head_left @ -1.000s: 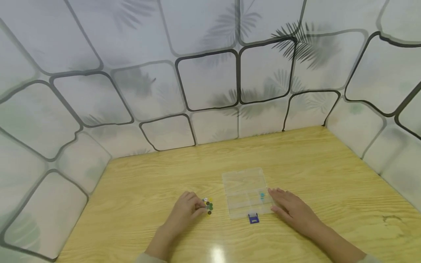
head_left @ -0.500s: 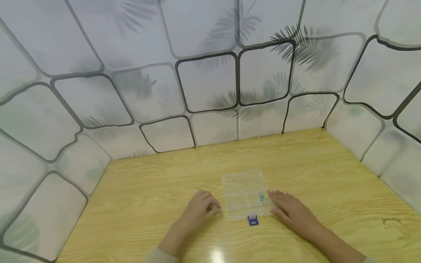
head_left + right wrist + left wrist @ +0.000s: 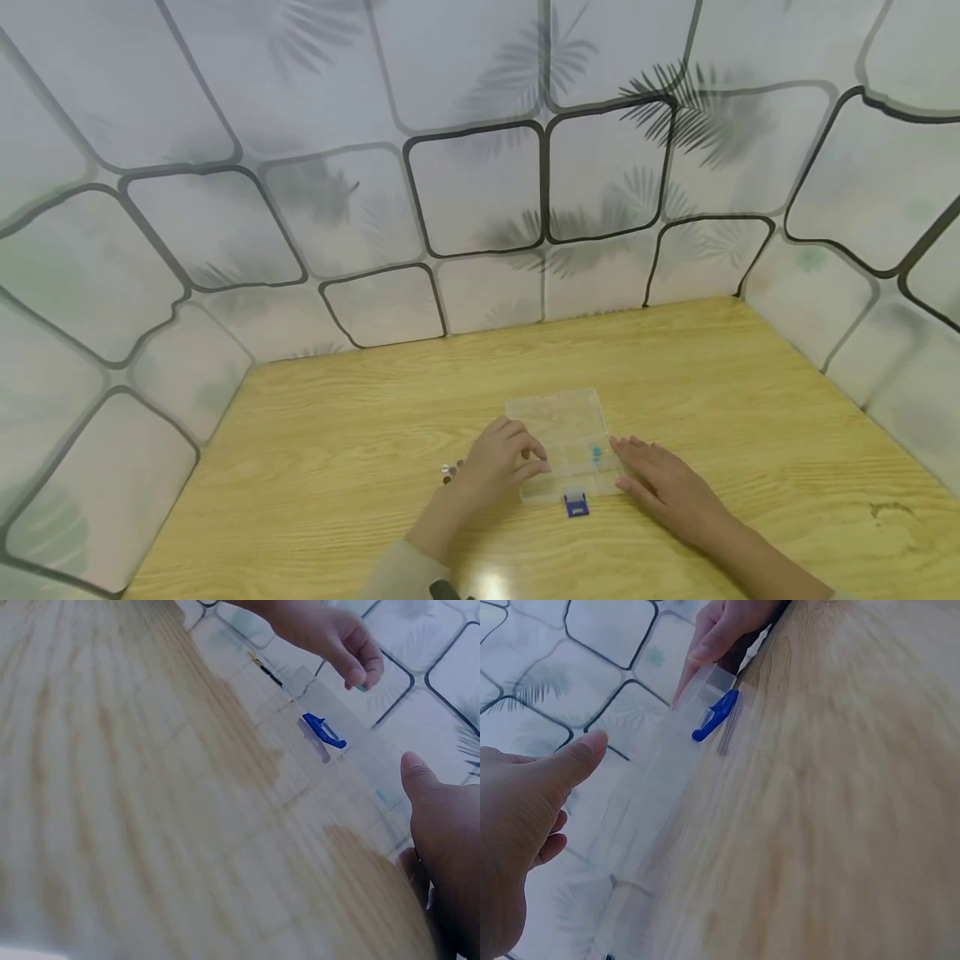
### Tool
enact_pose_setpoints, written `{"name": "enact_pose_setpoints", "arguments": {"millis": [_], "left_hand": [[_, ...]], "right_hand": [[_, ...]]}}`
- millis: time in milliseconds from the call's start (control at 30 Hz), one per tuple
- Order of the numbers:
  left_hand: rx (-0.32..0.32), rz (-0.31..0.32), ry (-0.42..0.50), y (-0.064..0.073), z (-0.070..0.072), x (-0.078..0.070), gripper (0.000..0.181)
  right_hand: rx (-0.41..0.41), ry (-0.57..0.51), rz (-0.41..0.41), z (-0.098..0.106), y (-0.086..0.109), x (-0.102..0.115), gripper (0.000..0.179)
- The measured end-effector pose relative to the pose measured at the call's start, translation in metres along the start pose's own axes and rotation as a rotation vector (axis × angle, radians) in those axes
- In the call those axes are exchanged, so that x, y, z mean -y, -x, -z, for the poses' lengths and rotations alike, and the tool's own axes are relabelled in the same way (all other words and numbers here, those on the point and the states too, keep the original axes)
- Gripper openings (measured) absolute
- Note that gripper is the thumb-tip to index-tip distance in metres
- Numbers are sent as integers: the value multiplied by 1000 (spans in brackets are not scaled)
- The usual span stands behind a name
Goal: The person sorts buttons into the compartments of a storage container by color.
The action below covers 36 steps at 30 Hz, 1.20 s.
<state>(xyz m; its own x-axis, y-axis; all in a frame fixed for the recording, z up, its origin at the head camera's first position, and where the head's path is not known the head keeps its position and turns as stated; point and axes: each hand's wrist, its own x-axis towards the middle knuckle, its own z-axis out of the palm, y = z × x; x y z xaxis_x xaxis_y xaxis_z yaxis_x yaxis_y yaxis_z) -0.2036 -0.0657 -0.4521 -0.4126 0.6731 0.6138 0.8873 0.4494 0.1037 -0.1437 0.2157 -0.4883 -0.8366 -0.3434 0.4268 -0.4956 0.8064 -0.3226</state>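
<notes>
A clear plastic box (image 3: 532, 495) lies with its lid (image 3: 555, 414) folded back on the table, a blue latch (image 3: 577, 506) at its near edge. Several small light-blue pieces (image 3: 596, 454) sit in its right part. My left hand (image 3: 498, 462) is over the box's left part; in the right wrist view a small teal piece (image 3: 361, 688) shows at its pinched thumb and fingertips. My right hand (image 3: 667, 483) rests along the box's right side with fingers extended, holding nothing that I can see. The teal piece is hidden in the head view.
Several small round pieces (image 3: 447, 473) lie on the wooden table (image 3: 337, 467) left of the box, partly hidden behind my left hand and wrist. Patterned cloth walls (image 3: 480, 292) enclose the table at the back and sides.
My left hand has moved right, from the pile of small round pieces to above the open box. The right hand stays at the box's right side.
</notes>
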Motion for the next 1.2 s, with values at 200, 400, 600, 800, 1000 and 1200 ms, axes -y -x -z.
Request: {"name": "enact_pose_setpoints", "arguments": {"millis": [200, 400, 600, 800, 1000, 1200], "left_hand": [[22, 8, 0, -12, -9, -8, 19], [83, 58, -52, -24, -20, -18, 19], [148, 83, -115, -37, -31, -28, 19], [183, 121, -182, -44, -38, -34, 21], [165, 134, -213, -51, -46, -35, 21], [193, 181, -197, -54, -49, -36, 22]], "right_hand": [[-9, -5, 13, -1, -1, 1, 49], [-11, -5, 14, 0, 0, 0, 49], [-14, -12, 27, 1, 0, -1, 48], [-17, -17, 40, 0, 0, -1, 49], [-18, -14, 35, 0, 0, -1, 48], [-1, -20, 32, 1, -1, -1, 48]]}}
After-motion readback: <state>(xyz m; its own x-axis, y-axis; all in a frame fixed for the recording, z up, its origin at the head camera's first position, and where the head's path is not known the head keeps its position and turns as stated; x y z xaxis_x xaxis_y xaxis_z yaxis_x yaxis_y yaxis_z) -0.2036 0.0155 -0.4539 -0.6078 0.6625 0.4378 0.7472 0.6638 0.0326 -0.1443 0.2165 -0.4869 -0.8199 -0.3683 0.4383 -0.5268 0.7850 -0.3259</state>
